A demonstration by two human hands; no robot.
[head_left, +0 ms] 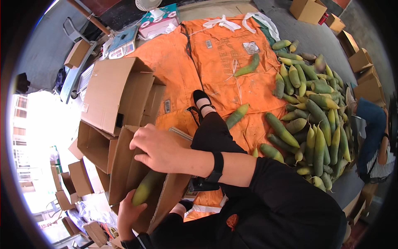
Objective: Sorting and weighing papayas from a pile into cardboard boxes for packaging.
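Observation:
A cardboard box (161,199) with raised flaps stands at my left side. Inside it lies a green radish (147,186), its near end held in my left hand (127,213), thumb and fingers around it. Reaching across to the left, my right hand (155,147) is over the far side of this box, beside an upright flap. Its fingers are bent but apart, and nothing shows between them. The box's lower inside is partly hidden by my hands and the flaps.
A large heap of green radishes (319,112) lies on the right of an orange sheet (215,54). More open boxes (110,93) stand at the left. A blue scale (123,41) and a white fan (148,5) are at the back. Another person (371,137) is at the far right.

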